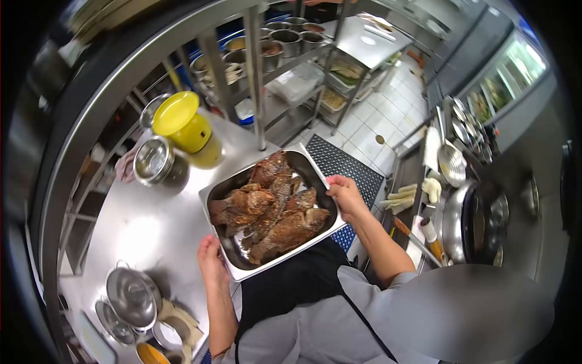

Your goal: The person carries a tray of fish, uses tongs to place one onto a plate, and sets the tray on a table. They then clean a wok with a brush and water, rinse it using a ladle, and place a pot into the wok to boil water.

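A deep rectangular steel pan (318,171) is held in front of my body, above the edge of the steel table. Several whole browned fish (291,230), which look fried, lie piled inside it. My left hand (212,261) grips the pan's near-left rim, fingers closed on the edge. At the far-right corner my right hand (347,197) pinches the rim, with the thumb on top. The undersides of the pan and the fingertips beneath it are hidden.
On the steel table (130,224) stand a yellow scale (191,130), stacked steel bowls (153,159) and a colander (132,294). Rightward are a wok (461,212), a ladle (451,164) and brushes. A black mat (345,164) covers the floor. Pots (285,39) line a far shelf.
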`<state>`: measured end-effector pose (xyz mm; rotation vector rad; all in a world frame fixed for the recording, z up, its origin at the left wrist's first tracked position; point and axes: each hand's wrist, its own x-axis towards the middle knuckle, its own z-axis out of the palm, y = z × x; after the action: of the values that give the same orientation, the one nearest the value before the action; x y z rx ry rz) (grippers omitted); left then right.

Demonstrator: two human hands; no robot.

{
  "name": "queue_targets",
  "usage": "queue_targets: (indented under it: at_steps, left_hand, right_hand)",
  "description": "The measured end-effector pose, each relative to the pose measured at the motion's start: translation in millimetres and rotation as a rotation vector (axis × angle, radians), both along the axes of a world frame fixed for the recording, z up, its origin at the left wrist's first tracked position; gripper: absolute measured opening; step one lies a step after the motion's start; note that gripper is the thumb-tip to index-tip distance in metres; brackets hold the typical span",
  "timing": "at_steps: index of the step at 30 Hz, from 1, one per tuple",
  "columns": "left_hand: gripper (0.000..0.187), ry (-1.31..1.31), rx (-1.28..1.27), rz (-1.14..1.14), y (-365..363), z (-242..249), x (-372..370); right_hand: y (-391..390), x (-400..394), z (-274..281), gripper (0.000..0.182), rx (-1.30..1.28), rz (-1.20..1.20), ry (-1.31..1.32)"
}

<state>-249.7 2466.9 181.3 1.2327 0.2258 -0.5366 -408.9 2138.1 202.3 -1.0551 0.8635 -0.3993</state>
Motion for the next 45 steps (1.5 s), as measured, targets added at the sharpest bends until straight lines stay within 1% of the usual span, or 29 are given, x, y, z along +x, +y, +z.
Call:
queue_targets:
  at_steps: [1,2,3,5,9,11,13,17,19,24,28,30,32,35,36,37,39,40,41,43,45]
  left_hand:
    - [0.016,0.014,0.015,-0.111,-15,9,-3]
    - [0.017,0.013,0.001,-0.166,-32,13,-6]
    - [0.018,0.020,-0.020,-0.219,-44,15,-4]
    - [0.020,0.030,-0.022,-0.324,-91,28,-12]
    - [0.021,0.004,-0.055,-0.496,-177,48,-13]
    - [0.021,-0.015,-0.039,-0.559,-226,57,-12]
    - [0.021,-0.033,-0.013,-0.612,-274,55,-10]
    - [0.021,-0.066,-0.104,-0.697,-372,46,-1]
    - [0.021,-0.103,-0.141,-0.744,-414,43,3]
    - [0.019,-0.111,-0.150,-0.853,-505,72,-5]
    - [0.017,-0.102,-0.170,-0.943,-582,70,-4]
    - [0.016,-0.106,-0.147,-0.983,-620,70,-1]
    - [0.016,-0.114,-0.147,-0.992,-654,64,0]
    - [0.022,-0.124,-0.155,-1.075,-718,48,13]
    - [0.022,-0.132,-0.122,-1.073,-738,51,14]
    - [0.023,-0.151,-0.124,-1.086,-763,37,22]
    - [0.025,-0.204,-0.098,-1.053,-804,34,26]
    - [0.026,-0.247,-0.114,-1.084,-827,26,38]
    - [0.026,-0.238,-0.135,-1.135,-843,38,46]
    - [0.025,-0.173,-0.134,-1.106,-881,36,67]
    - [0.024,-0.215,-0.118,-1.102,-913,38,82]
  right_hand:
    - [-12,-18,8,0.025,-0.009,-0.029,0.010]
    - [-22,-33,15,0.025,-0.036,-0.086,0.015]
    - [-25,-43,19,0.025,-0.069,-0.140,0.028]
    - [-56,-79,23,0.027,-0.112,-0.221,0.022]
    - [-102,-129,40,0.026,-0.110,-0.384,-0.027]
    - [-127,-149,40,0.026,-0.093,-0.449,-0.071]
    - [-150,-162,40,0.027,-0.119,-0.516,-0.076]
    - [-201,-187,20,0.028,-0.148,-0.662,-0.101]
    - [-216,-194,25,0.028,-0.143,-0.734,-0.109]
    - [-255,-213,56,0.026,-0.149,-0.832,-0.130]
    - [-293,-216,71,0.028,-0.195,-0.970,-0.139]
    - [-315,-213,79,0.029,-0.214,-0.994,-0.155]
    - [-340,-211,70,0.030,-0.228,-1.008,-0.179]
    - [-392,-204,55,0.029,-0.252,-1.042,-0.188]
    - [-409,-197,56,0.029,-0.254,-1.058,-0.153]
    - [-424,-188,57,0.028,-0.261,-1.072,-0.150]
    - [-459,-177,44,0.029,-0.261,-1.084,-0.131]
    - [-476,-171,38,0.029,-0.244,-1.096,-0.125]
    - [-493,-164,33,0.030,-0.223,-1.106,-0.117]
    - [-529,-143,26,0.031,-0.208,-1.135,-0.134]
    - [-564,-127,22,0.030,-0.205,-1.110,-0.201]
